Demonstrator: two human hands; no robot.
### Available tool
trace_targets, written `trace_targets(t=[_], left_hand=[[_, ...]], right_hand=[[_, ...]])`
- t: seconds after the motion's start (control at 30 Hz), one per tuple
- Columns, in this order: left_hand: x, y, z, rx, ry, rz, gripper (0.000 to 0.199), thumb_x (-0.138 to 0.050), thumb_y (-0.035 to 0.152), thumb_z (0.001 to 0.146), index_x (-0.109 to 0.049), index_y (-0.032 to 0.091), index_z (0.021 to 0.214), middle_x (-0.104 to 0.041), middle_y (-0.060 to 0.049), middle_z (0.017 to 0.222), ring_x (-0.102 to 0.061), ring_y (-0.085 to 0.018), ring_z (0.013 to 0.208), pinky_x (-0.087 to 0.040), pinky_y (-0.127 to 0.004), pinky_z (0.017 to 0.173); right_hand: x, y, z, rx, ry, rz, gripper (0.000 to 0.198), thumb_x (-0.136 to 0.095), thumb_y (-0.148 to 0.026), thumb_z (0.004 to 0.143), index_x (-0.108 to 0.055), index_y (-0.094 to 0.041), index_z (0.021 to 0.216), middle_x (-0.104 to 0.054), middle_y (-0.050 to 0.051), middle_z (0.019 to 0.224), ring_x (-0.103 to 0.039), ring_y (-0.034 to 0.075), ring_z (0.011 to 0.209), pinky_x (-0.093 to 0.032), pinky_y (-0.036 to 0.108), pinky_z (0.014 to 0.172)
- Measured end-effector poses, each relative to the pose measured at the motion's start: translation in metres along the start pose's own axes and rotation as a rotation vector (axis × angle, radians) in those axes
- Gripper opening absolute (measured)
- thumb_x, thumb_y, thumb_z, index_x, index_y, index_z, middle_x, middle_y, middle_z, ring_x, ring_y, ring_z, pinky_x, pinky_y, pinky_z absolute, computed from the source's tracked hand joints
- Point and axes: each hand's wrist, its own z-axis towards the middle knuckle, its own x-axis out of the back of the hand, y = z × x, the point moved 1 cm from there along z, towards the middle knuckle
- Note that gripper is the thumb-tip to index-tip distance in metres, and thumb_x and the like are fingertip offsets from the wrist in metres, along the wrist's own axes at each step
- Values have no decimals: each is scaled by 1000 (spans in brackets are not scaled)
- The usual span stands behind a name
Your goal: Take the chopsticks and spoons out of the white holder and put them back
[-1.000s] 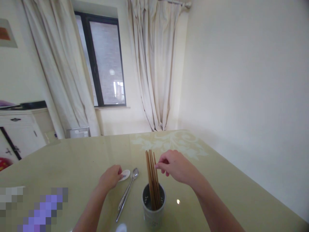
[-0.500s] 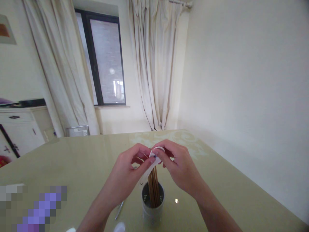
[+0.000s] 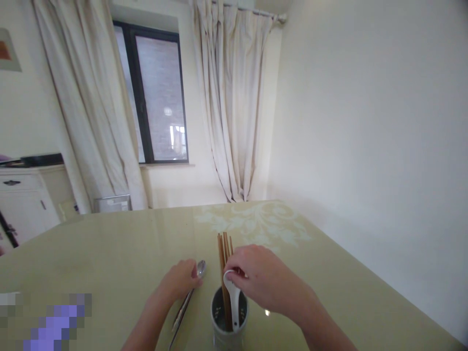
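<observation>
My right hand (image 3: 261,275) is closed on the bowl end of a white ceramic soup spoon (image 3: 235,302), whose holed handle points down into a cylindrical utensil holder (image 3: 227,340). Several brown wooden chopsticks (image 3: 221,258) stand in the same holder, leaning beside the spoon. Left of the holder, my left hand (image 3: 183,280) has its fingers closed around the neck of a metal spoon (image 3: 201,267), with the bowl showing beyond the fingertips. Slim metal handles (image 3: 182,312) run below that hand toward the near edge; whether there is more than one utensil I cannot tell.
The glossy greenish table (image 3: 120,258) has a pale leaf pattern (image 3: 256,222) at its far end. A pixelated purple patch (image 3: 54,324) covers something at lower left. A wall (image 3: 365,146) borders the right side; curtains (image 3: 234,97) and a white cabinet (image 3: 29,200) stand beyond.
Both hands were together above the holder on the white spoon. My right hand has lowered it, handle first, into the holder. My left hand has let go and moved left to the metal spoon.
</observation>
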Motion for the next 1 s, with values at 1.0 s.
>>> trace_targets(t=[1.0], left_hand=[[77,10,-34,-240,89,-900,36,-69,51,82,-71,15,89,-71,-2,75,-64,-17,69,-51,-26,61]], right_hand=[[-12,-8,3,-63,-117,-107,11,-79,-33,85,-86,-24,84,-82,7,78,-76,25,75,-45,29,64]])
